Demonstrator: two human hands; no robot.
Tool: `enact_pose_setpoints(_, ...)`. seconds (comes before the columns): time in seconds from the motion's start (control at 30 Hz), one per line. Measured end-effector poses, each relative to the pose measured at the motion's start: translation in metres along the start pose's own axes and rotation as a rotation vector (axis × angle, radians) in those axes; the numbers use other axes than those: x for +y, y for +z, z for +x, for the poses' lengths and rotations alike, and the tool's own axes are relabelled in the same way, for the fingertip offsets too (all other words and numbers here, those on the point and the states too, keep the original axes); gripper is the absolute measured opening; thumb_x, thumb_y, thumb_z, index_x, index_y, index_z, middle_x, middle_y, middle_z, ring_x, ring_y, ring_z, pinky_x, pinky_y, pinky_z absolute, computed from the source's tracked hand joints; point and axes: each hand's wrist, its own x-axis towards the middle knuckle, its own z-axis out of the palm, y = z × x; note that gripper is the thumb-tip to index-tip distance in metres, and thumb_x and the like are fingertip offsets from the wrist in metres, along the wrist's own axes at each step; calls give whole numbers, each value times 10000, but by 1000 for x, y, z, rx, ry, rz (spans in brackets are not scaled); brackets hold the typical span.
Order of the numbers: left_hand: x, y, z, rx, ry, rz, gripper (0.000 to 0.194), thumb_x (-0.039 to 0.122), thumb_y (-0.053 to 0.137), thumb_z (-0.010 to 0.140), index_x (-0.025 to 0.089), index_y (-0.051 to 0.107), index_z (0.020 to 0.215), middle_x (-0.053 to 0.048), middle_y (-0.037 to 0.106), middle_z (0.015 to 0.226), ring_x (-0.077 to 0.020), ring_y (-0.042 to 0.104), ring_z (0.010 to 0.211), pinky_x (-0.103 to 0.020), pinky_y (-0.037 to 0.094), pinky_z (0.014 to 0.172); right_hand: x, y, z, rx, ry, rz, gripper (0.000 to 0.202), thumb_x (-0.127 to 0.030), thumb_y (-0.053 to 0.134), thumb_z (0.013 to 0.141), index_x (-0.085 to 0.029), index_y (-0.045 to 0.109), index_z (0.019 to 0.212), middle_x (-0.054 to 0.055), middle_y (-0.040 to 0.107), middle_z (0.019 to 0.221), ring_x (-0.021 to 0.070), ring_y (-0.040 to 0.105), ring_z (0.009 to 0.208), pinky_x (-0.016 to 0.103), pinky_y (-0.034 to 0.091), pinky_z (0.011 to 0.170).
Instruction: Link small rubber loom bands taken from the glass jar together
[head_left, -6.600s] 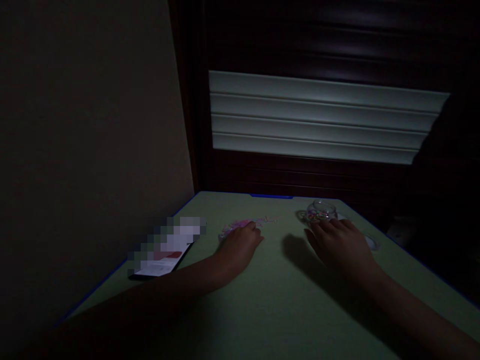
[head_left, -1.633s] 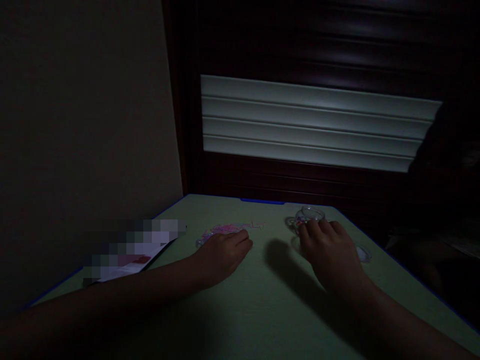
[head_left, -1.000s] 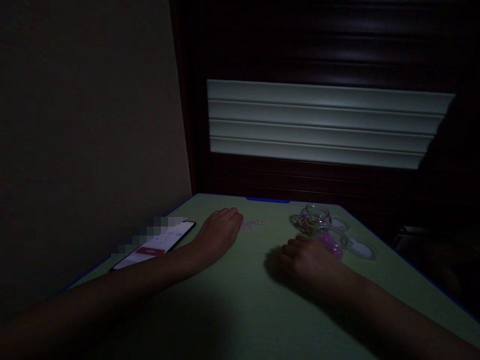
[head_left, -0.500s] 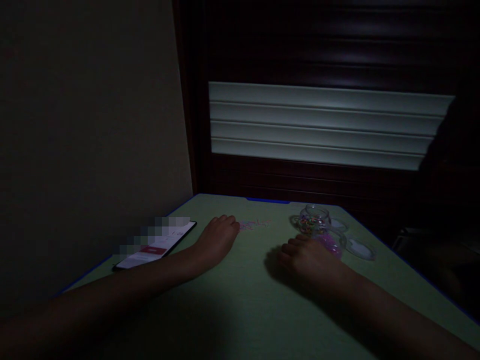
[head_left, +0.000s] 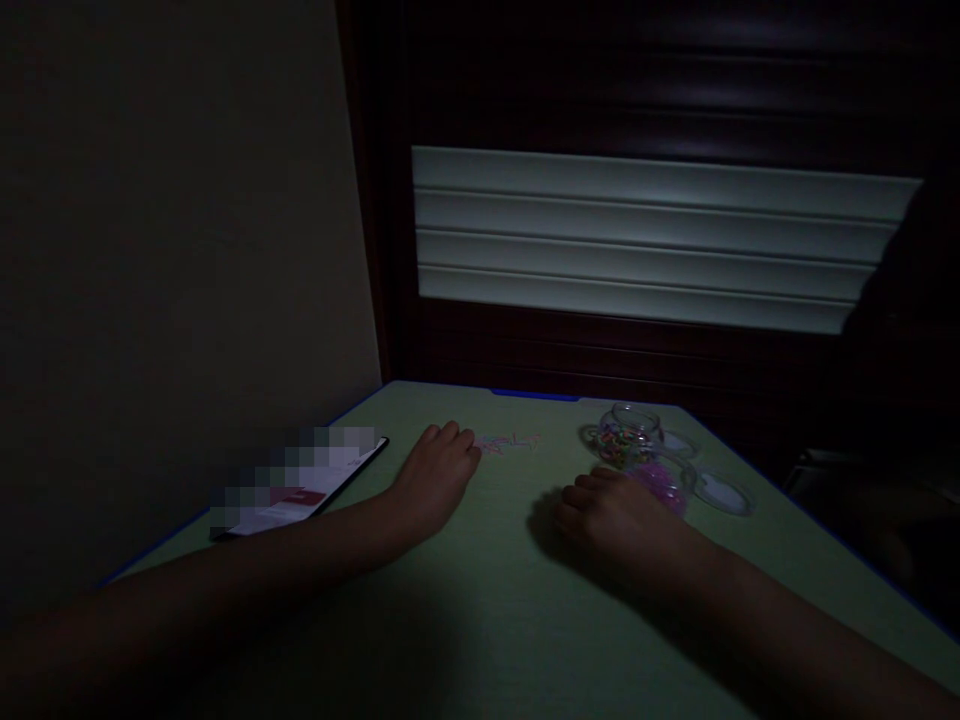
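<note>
Just right of left hand: small pinkish pieces, loose on the table, strewn in a sideways strip.
Nearer hand: left; right hand well apart, in front of the pink-filled jar.
Grips: both curled, undersides hidden; whether either pinches anything, cannot tell.

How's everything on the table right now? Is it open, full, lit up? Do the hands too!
Phone: lying flat, screen lit
Back jar: upright, open, multicoloured pieces inside
Front jar: pink pieces inside, tilt unclear
Front lid: off, lying flat
Back lid: off, lying flat
Loose pieces: scattered
Left hand: curled beside loose pieces, grip unclear
Right hand: curled beside front jar, grip hidden
</note>
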Motion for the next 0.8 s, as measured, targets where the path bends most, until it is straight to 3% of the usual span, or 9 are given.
enact_pose_setpoints(0.33,3,-9,0,-68,44,52,158,62,474,785,143,596,845,-79,574,891,-226,467,858,-353,327,716,-1,-1,0,1,-23,14,85,-182,465,821,-177,511,749,0,581,694,118,472,590,291,283,588)
enact_pose_setpoints(0.8,4,-7,1,9,56,62,139,79,497,787,149,582,871,-62,559,891,-213,465,839,-341,339,703,-2,-2,0,-7,-22,4,68,-170,470,814,-189,507,762,-11,574,702,131,476,608,298,272,596)
